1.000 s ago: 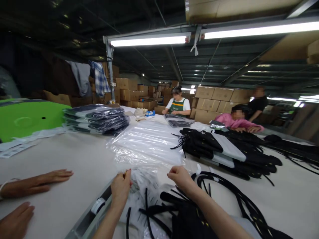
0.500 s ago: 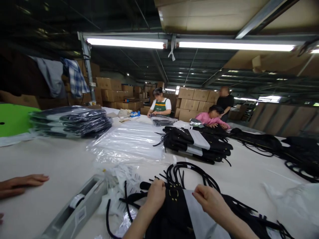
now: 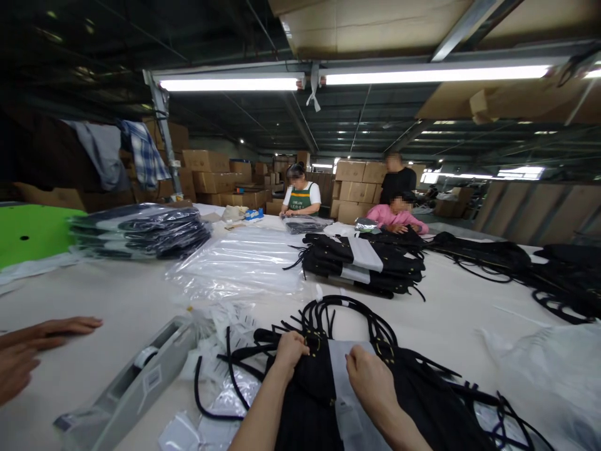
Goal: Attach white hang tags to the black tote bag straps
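Your left hand (image 3: 290, 351) now rests on the black bag (image 3: 323, 388) lying right in front of you, its fingers curled down onto the bag's top edge beside the gold fittings. Your right hand (image 3: 370, 379) presses on the pale paper insert (image 3: 345, 376) that runs down the middle of the bag, fingers bent and closed against it. A second ago both hands were further left, picking at the small white tags (image 3: 235, 329) near the tape dispenser (image 3: 136, 382); half a second ago they had just come onto the bag. So the tags are left behind, and both hands have settled on the bag, close together but not touching.

The bag's black handles (image 3: 347, 313) loop out ahead of your hands onto the surface (image 3: 117, 294). Loose black cords curl to the left over clear wrappers. Beyond lie a heap of clear plastic sleeves (image 3: 239, 266), a stack of wrapped dark bags (image 3: 141, 232) and a pile of unwrapped black bags (image 3: 366, 263).

At the left edge another person's hand (image 3: 47, 332) lies flat on the surface, well apart from yours. Three more people work at the far end.
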Available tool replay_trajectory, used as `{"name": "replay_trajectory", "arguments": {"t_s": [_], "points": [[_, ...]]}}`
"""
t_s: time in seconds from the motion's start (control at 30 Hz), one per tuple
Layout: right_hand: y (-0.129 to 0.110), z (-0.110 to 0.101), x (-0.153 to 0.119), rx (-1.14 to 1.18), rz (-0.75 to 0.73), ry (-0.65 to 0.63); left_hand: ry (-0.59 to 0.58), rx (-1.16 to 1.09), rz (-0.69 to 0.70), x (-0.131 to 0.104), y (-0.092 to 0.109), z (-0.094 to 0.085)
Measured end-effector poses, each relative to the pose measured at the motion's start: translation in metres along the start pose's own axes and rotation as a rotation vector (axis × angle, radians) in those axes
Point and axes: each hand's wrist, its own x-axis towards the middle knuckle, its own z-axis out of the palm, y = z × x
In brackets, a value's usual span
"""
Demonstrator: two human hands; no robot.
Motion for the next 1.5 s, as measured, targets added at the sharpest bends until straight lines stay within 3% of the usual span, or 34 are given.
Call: {"name": "replay_trajectory", "arguments": {"t_s": [0.3, 0.53, 0.73, 0.9, 1.07, 1.2, 1.37, 1.5], "points": [[-0.016, 0.021, 0.009, 0.075, -0.003, -0.043, -0.096, -0.281, 0.072, -0.003, -0.008, 0.000], [-0.029, 0.040, 0.029, 0.353, -0.033, -0.097, -0.203, -0.065, 0.128, -0.001, -0.005, -0.007], [-0.026, 0.042, 0.035, 0.630, 0.015, -0.251, -0.051, 0.288, 0.240, 0.001, -0.006, -0.004], [-0.020, 0.032, 0.023, 0.870, 0.097, -0.367, -0.004, 0.518, 0.304, -0.015, 0.000, -0.012], [-0.016, 0.026, 0.009, 1.300, 0.146, -0.462, 0.089, 0.615, 0.301, -0.034, 0.014, -0.016], [-0.015, 0.023, 0.003, 1.380, 0.097, -0.486, 0.169, 0.581, 0.263, -0.041, 0.018, -0.016], [-0.010, 0.028, 0.002, 1.362, 0.005, -0.421, 0.207, 0.381, 0.150, -0.040, 0.011, -0.009], [-0.006, 0.047, 0.010, 1.088, -0.093, -0.205, 0.202, 0.155, 0.212, -0.039, -0.001, 0.007]]}}
